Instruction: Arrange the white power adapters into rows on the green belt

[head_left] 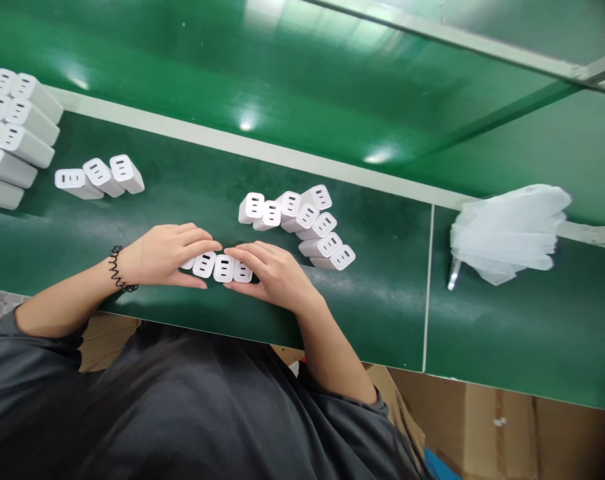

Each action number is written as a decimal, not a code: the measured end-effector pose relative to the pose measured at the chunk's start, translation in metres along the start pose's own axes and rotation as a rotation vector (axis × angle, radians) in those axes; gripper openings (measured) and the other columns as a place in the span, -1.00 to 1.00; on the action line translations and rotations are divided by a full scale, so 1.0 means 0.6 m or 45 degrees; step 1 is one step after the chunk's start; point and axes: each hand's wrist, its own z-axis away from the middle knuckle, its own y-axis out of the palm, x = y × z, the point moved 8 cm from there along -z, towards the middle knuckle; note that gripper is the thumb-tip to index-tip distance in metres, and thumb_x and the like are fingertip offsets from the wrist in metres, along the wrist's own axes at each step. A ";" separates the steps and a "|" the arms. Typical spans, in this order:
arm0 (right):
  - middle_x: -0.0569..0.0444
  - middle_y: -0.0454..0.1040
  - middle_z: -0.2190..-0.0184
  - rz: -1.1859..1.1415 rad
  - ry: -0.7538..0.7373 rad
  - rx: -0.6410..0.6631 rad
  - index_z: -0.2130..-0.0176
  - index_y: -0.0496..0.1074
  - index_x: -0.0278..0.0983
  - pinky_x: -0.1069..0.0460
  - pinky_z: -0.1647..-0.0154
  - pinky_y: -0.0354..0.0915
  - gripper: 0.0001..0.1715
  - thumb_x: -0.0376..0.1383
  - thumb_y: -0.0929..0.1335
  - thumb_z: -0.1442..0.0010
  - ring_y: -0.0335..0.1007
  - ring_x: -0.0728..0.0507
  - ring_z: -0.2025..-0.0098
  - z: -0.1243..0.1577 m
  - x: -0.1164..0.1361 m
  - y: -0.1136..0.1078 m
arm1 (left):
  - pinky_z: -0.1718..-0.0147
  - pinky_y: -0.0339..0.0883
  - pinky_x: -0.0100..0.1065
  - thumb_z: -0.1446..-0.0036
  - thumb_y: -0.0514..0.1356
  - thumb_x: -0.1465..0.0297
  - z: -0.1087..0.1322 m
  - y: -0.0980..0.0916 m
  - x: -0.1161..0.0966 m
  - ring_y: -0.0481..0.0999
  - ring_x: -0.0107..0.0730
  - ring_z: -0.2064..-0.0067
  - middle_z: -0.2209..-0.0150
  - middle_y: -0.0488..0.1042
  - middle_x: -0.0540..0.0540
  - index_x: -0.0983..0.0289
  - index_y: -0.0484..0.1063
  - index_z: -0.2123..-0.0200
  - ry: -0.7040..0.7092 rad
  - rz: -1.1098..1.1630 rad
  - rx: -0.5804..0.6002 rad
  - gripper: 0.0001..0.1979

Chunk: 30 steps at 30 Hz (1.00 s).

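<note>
Your left hand [165, 257] and right hand [272, 270] press a short row of white chargers [217, 267] together on the green table [332, 320], lower centre of the frame

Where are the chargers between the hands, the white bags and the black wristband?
chargers [223, 268], head view, front face.
white bags [510, 230], head view, stack's middle.
black wristband [117, 269], head view, coil's middle.
</note>
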 end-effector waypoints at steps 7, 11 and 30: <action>-0.08 0.58 0.10 -0.036 0.057 -0.085 -0.09 0.32 -0.26 -0.08 0.21 0.47 -0.51 0.00 0.35 -0.33 0.52 -0.17 0.21 -0.002 -0.002 0.006 | 0.21 0.39 -0.27 -0.30 0.12 -0.04 -0.006 0.004 -0.016 0.56 -0.24 0.14 0.06 0.58 0.19 0.33 0.38 -0.08 -0.045 -0.051 -0.178 -0.43; -0.07 0.55 0.08 -0.086 0.085 -0.229 -0.11 0.24 -0.21 -0.05 0.20 0.50 -0.50 -0.04 0.38 -0.31 0.55 -0.18 0.13 0.001 0.000 0.005 | 0.30 0.35 -0.30 -0.30 0.11 -0.05 -0.008 0.000 -0.027 0.55 -0.29 0.19 0.11 0.59 0.16 0.35 0.38 -0.07 0.019 -0.178 -0.291 -0.42; -0.14 0.54 0.02 -0.005 0.088 -0.301 -0.21 0.24 -0.24 -0.14 0.14 0.52 -0.45 -0.06 0.32 -0.35 0.54 -0.28 0.04 -0.124 0.001 0.046 | 0.29 0.36 -0.28 -0.36 -0.01 -0.04 0.044 -0.041 0.078 0.58 -0.21 0.17 0.08 0.59 0.23 0.33 0.41 -0.06 -0.205 -0.301 -0.211 -0.43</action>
